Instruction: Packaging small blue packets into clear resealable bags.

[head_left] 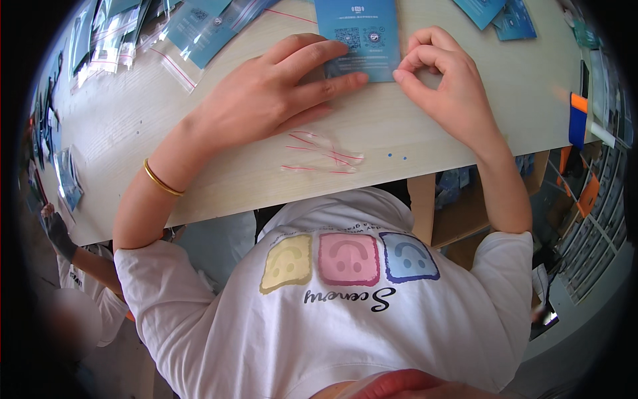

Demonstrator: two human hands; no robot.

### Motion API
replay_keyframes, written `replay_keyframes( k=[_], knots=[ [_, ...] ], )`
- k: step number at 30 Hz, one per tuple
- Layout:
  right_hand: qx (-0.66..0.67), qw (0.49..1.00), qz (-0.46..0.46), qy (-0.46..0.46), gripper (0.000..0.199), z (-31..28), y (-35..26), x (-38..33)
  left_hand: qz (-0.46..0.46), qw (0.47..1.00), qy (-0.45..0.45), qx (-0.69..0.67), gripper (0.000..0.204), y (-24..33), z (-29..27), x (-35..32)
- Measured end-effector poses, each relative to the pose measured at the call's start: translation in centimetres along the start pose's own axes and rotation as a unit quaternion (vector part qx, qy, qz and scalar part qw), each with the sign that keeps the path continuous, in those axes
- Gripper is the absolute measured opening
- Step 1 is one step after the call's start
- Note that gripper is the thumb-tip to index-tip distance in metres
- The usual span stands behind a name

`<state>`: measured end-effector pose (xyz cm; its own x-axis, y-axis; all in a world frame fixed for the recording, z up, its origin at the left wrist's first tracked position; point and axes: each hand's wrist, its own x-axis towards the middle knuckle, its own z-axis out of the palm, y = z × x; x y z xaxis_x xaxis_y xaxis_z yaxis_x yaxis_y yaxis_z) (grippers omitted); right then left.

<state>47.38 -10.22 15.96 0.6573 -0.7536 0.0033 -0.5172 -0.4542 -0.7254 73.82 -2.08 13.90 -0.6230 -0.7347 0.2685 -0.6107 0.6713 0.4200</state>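
Note:
A blue printed card (pixel 362 56) lies on the table at the top middle, marked with square and round codes. My left hand (pixel 279 90) rests over its left side, fingers spread, with fingertips touching the card. At the card's near right corner, my right hand (pixel 445 83) has thumb and forefinger closed in a pinch. Whatever sits between those fingertips is too small to make out. Clear plastic strips with red lines (pixel 322 151) lie loose nearer to me, below my left hand. Two tiny blue dots (pixel 390 155) are to their right.
Blue cards in clear zip bags (pixel 193 33) are heaped at the far left. More blue cards (pixel 512 20) lie at the far right. An orange and blue object (pixel 577 120) is at the table's right edge. Another person (pixel 86 279) is at the lower left. An open box (pixel 458 206) is below the table's edge.

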Motion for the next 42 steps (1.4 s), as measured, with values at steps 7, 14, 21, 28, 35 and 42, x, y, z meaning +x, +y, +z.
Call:
replay_keyframes(
  k=[7,14,21,28,35,42],
  knots=[
    [-0.018,1.0,0.012,-0.009,0.015,0.1,0.1,0.0,0.0,1.0,0.012,-0.008,0.057,-0.1,0.3,-0.2],
    [-0.024,0.999,0.024,-0.015,0.016,0.0,-0.2,0.2,-0.003,1.0,0.013,-0.005,0.058,-0.1,0.4,-0.3],
    [-0.055,0.997,0.048,0.001,0.016,-0.6,-0.3,0.7,-0.004,1.0,0.012,-0.01,0.056,-0.2,0.5,-0.2],
    [-0.167,0.966,-0.181,0.083,0.04,-1.1,-0.1,-0.2,0.003,1.0,0.012,0.001,0.055,-0.2,0.3,-0.2],
    [-0.294,0.937,-0.189,-0.001,0.049,-1.5,1.3,-2.9,0.026,0.999,0.014,0.027,0.046,-0.7,-1.7,-0.2],
    [-0.32,0.931,-0.155,0.085,0.036,-3.5,2.9,-3.6,-0.01,0.976,0.088,0.198,0.041,-1.4,-3.1,6.0]
  ],
)
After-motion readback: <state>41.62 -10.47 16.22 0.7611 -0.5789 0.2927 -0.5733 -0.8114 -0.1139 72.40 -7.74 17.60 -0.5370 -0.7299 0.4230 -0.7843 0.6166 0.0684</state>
